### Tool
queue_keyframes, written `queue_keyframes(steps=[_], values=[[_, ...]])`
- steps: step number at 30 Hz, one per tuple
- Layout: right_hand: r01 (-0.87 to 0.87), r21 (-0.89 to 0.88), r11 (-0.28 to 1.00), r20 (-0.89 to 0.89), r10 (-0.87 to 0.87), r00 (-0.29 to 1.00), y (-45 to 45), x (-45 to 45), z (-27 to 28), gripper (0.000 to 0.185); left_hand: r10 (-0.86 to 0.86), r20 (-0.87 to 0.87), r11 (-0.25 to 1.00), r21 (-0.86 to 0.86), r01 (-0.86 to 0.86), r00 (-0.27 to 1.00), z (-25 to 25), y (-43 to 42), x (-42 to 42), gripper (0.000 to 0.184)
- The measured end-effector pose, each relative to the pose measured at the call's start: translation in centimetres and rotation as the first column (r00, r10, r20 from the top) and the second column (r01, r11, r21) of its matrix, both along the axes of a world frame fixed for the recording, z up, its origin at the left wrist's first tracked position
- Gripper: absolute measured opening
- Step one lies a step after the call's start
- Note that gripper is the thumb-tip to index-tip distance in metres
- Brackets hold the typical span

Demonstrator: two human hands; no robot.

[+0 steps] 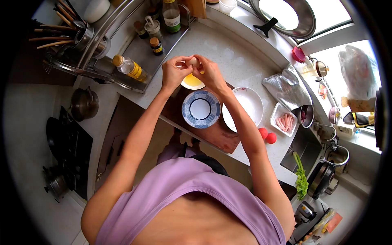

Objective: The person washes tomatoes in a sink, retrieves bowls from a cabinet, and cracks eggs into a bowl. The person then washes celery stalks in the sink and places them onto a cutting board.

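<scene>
My left hand [175,73] and my right hand [209,72] meet at the far side of the cutting board [224,139], their fingertips closed around an egg [193,62]. Whether its shell is cracked is too small to tell. Right below the hands, partly covered by them, is a small white bowl [192,86] with yellow liquid, seemingly beaten or broken egg. Nearer to me on the board stands a blue-patterned bowl [201,109] with nothing visible in it. A larger white bowl [249,104] sits to the right, partly behind my right forearm.
Two red tomatoes [267,135] lie beside a white tray of pink meat strips [284,121]. Celery [301,175] rests by the sink [304,149]. On the left, a metal rack [122,79] carries an oil bottle [130,68] and several seasoning jars. A stove [75,151] is farther left.
</scene>
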State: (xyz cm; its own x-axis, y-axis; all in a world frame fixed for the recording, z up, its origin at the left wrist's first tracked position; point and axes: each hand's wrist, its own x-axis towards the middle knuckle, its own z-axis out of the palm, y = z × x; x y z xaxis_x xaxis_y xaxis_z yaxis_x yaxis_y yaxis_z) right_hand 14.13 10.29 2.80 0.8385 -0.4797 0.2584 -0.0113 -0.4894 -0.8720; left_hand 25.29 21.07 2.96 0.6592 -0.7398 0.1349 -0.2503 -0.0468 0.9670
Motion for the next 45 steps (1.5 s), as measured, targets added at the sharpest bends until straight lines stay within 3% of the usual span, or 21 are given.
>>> queue_keyframes(steps=[11,21,30,35,38,42,44,45], values=[[0.014,-0.079,0.997,0.048,-0.010,0.999,0.1,0.3,-1.7,0.046,-0.012,-0.050,1.000,0.014,0.013,0.999,-1.2,-0.2,0.4,0.030],[-0.037,-0.095,0.995,0.045,0.042,0.998,-0.3,-0.3,-2.2,0.047,-0.113,0.022,0.993,0.047,0.112,0.993,-1.8,-0.2,0.8,0.032],[-0.151,-0.072,0.986,-0.053,0.148,0.988,-1.5,-0.8,-1.5,0.042,-0.163,0.003,0.985,0.058,0.162,0.987,-2.3,-0.3,1.6,0.034],[-0.233,-0.156,0.960,-0.146,0.211,0.967,-2.1,-1.4,-1.4,0.044,-0.231,-0.024,0.973,0.019,0.232,0.973,-2.2,-0.1,2.3,0.034],[-0.278,-0.141,0.950,-0.201,0.247,0.948,-2.4,-1.8,-0.8,0.044,-0.278,0.005,0.957,0.086,0.276,0.961,-1.6,0.1,2.8,0.037],[-0.294,-0.277,0.915,-0.216,0.239,0.947,-3.0,-2.2,-1.5,0.047,-0.372,0.225,0.928,0.124,0.352,0.900,-1.0,0.1,3.3,0.040],[-0.303,-0.393,0.868,-0.329,0.175,0.928,-3.1,-2.5,-1.0,0.042,-0.388,0.326,0.921,0.123,0.369,0.862,-0.6,0.2,3.4,0.041],[-0.303,-0.392,0.868,-0.329,0.176,0.928,-3.0,-2.6,-0.5,0.042,-0.391,0.487,0.920,0.173,0.352,0.781,0.1,0.4,3.3,0.041]])
